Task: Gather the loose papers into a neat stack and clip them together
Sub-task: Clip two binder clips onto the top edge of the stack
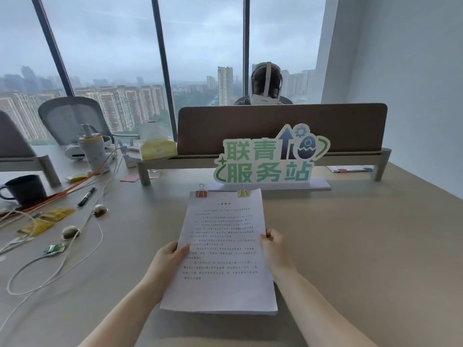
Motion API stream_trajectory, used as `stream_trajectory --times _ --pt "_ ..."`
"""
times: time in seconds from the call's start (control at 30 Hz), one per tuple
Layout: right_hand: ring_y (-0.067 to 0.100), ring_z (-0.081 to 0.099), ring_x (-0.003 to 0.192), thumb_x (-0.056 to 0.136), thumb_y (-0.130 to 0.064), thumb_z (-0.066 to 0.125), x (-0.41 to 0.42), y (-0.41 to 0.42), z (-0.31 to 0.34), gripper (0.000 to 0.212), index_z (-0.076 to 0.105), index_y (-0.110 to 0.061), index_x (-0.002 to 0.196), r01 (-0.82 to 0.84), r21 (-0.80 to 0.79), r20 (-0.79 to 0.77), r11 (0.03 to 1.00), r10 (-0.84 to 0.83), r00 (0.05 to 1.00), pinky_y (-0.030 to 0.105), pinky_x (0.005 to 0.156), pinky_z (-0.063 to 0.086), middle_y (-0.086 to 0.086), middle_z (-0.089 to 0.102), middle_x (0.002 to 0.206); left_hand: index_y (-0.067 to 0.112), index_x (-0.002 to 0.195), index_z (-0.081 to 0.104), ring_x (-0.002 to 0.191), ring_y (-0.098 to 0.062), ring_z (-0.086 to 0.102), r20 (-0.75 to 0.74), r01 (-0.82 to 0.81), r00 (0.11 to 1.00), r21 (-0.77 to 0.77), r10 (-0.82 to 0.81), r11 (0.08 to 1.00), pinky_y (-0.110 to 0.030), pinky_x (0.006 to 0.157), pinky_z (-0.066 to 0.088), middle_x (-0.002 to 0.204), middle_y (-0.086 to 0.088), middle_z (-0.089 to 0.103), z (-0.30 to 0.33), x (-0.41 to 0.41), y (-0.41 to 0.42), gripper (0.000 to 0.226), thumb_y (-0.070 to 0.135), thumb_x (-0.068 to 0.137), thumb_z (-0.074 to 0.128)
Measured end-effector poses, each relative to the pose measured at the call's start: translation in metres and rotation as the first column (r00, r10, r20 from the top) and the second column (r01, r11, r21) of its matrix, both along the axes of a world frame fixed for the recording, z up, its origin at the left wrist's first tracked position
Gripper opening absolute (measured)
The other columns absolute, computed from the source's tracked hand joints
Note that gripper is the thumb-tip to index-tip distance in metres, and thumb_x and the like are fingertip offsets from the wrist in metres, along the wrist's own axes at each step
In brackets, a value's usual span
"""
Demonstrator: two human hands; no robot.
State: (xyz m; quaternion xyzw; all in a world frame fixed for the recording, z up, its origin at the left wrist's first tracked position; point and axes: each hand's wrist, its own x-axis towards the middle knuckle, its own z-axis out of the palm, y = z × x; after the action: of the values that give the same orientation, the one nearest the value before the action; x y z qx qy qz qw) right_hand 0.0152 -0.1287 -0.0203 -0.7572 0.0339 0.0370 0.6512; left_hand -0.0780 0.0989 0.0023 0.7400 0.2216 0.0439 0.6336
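A stack of printed white papers point(220, 249) is held just above the beige desk point(350, 234), edges lined up. My left hand point(170, 254) grips its left edge with the thumb on top. My right hand point(274, 242) grips the right edge. A red binder clip point(201, 191) sits at the stack's far left corner and a yellow binder clip point(243, 192) sits on the far edge toward the right. Whether the clips bite the paper or lie just behind it I cannot tell.
A green and white sign point(268, 159) stands right behind the papers before a brown divider point(280, 126). To the left lie white cables point(75, 246), a black pen point(86, 196), yellow packets point(47, 221), a dark mug point(23, 189) and a bottle point(94, 151). A person sits beyond the divider.
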Motion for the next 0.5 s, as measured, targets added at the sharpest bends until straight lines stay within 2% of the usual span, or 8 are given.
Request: stream_trajectory --times 0.13,0.37,0.5 --pt "0.021 0.051 0.067 0.092 -0.015 0.049 0.005 0.035 -0.002 0.021 0.061 0.002 0.092 -0.014 -0.035 0.012 0.999 0.014 1.000 0.033 0.061 0.039 0.007 0.062 0.075 0.010 0.098 0.066 0.074 -0.032 0.073 0.021 -0.054 0.998 0.096 0.053 0.994 -0.046 0.071 0.060 0.085 -0.012 0.076 0.000 0.002 0.030 0.016 0.023 0.096 0.056" --pt "0.017 0.048 0.063 0.095 -0.022 0.050 0.019 0.074 0.000 0.026 0.061 0.001 0.090 -0.050 -0.170 0.060 0.984 0.061 0.996 0.030 0.056 0.035 0.005 0.060 0.073 0.005 0.094 0.065 0.078 -0.037 0.072 0.046 -0.113 0.993 0.155 0.107 0.981 -0.048 0.073 0.057 0.086 -0.015 0.074 -0.009 0.020 0.068 0.018 0.020 0.096 0.056" --pt "0.017 0.054 0.065 0.094 -0.026 0.050 0.029 0.089 -0.002 0.023 0.062 -0.007 0.090 -0.102 -0.204 0.059 0.974 0.116 0.991 0.031 0.057 0.039 0.014 0.068 0.086 -0.001 0.093 0.064 0.081 -0.038 0.069 0.047 -0.125 0.992 0.219 0.118 0.968 -0.049 0.076 0.055 0.087 -0.018 0.073 -0.017 0.035 0.086 0.021 0.018 0.096 0.057"
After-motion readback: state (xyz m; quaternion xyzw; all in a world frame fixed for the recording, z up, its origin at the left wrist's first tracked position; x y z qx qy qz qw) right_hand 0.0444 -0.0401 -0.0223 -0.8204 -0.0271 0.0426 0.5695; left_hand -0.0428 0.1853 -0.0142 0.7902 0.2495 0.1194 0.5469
